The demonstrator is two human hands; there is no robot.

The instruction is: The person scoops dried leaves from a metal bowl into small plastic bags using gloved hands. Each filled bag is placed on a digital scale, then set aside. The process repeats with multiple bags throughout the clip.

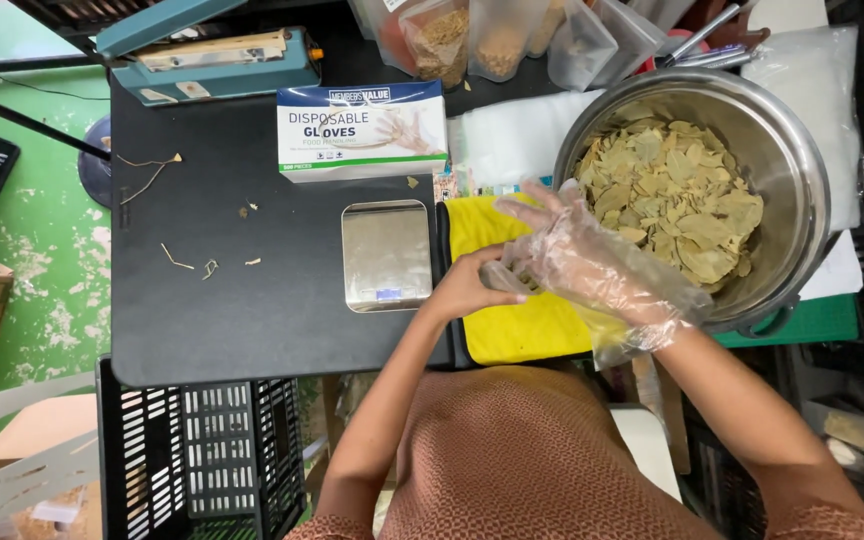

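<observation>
Fingers (542, 205) of the right hand (592, 265) spread apart inside a clear plastic glove (642, 300). Left hand (467, 290), bare, pinches the glove's edge near the right palm. Glove looks mostly on. Scale (385, 255) bare; leaves (677, 195) untouched in the pot (802, 160).

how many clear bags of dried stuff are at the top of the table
4 show: bag one, bag two, bag three and bag four, in a row along the top edge behind the metal bowl. More may be hidden beyond the frame.
</observation>
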